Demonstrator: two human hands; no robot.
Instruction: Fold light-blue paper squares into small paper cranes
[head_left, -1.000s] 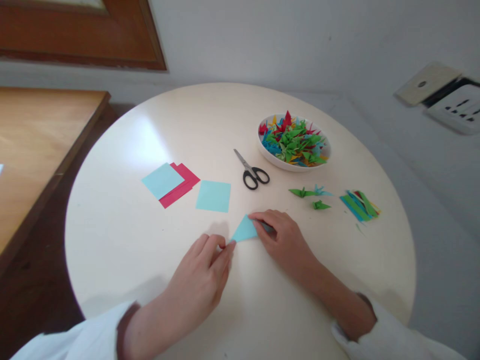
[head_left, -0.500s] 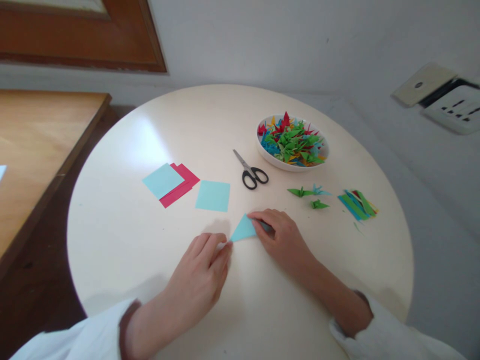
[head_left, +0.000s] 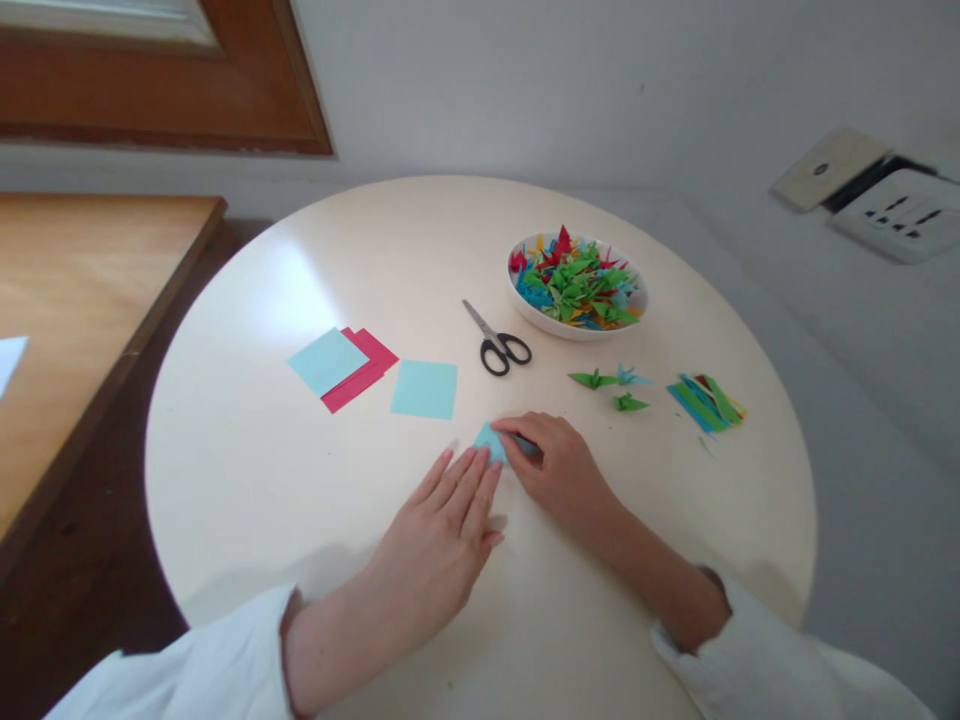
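Note:
A folded light-blue paper (head_left: 489, 441) lies on the round cream table (head_left: 300, 500) between my hands. My left hand (head_left: 442, 520) lies flat with its fingers stretched out, the fingertips pressing on the paper's left part. My right hand (head_left: 559, 465) is curled, its fingers pinching the paper's right edge against the table. Most of the paper is hidden under the two hands.
A loose light-blue square (head_left: 424, 389) and a stack of blue and red squares (head_left: 341, 365) lie to the left. Black-handled scissors (head_left: 497, 342), a white bowl (head_left: 551, 322) of coloured folded cranes, three small cranes (head_left: 611, 385) and paper strips (head_left: 705, 402) lie beyond. A wooden desk (head_left: 75, 330) stands left.
My left hand went from pinching the triangle's left tip to lying flat over the paper. The visible blue paper is smaller. The camera tilted slightly.

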